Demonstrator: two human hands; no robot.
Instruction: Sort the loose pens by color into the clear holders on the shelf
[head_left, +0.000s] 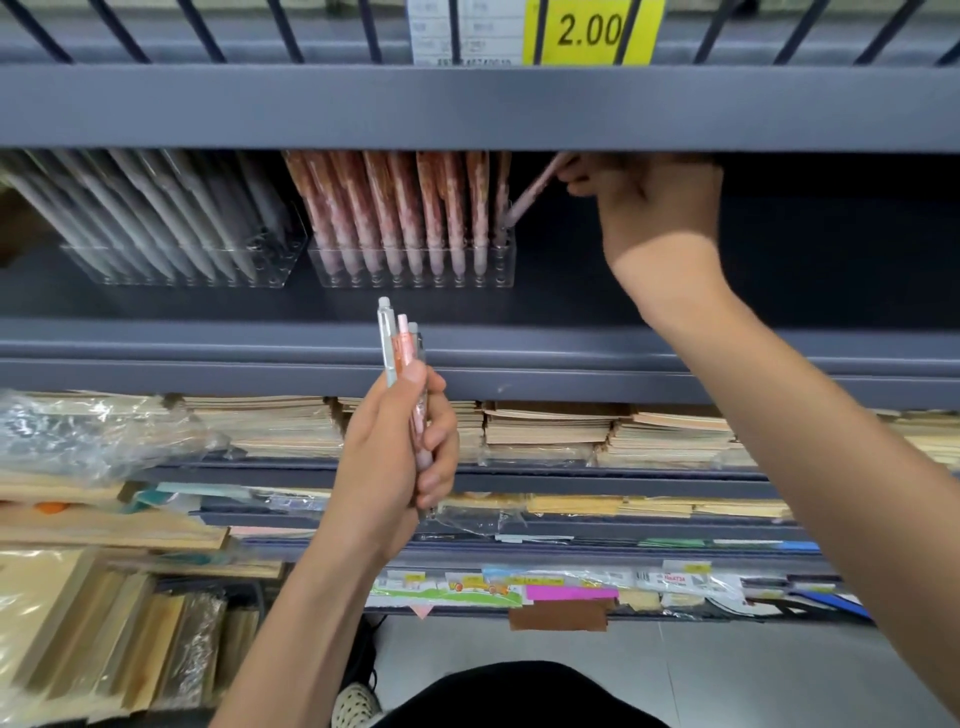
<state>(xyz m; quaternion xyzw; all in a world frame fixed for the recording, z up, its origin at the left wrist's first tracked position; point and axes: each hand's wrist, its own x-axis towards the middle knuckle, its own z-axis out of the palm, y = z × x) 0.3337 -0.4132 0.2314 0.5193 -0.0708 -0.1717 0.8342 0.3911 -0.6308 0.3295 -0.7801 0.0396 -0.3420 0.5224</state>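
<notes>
My left hand (397, 457) grips a small bundle of loose pens (402, 345), pale blue and pink, held upright in front of the shelf edge. My right hand (649, 208) reaches into the shelf and pinches the top of a pink pen (530, 195); that pen leans with its tip in the right end of a clear holder (415, 270) filled with pink patterned pens. To its left stands a second clear holder (176, 267) filled with grey-white pens. The upper shelf hides my right fingertips in part.
The grey shelf lip (571, 358) runs across below the holders. A yellow price tag (592, 31) hangs on the shelf above. Stacks of notebooks (550, 428) and plastic-wrapped stationery (78, 431) fill the lower shelves. The dark shelf space (831, 249) lies right of the pink holder.
</notes>
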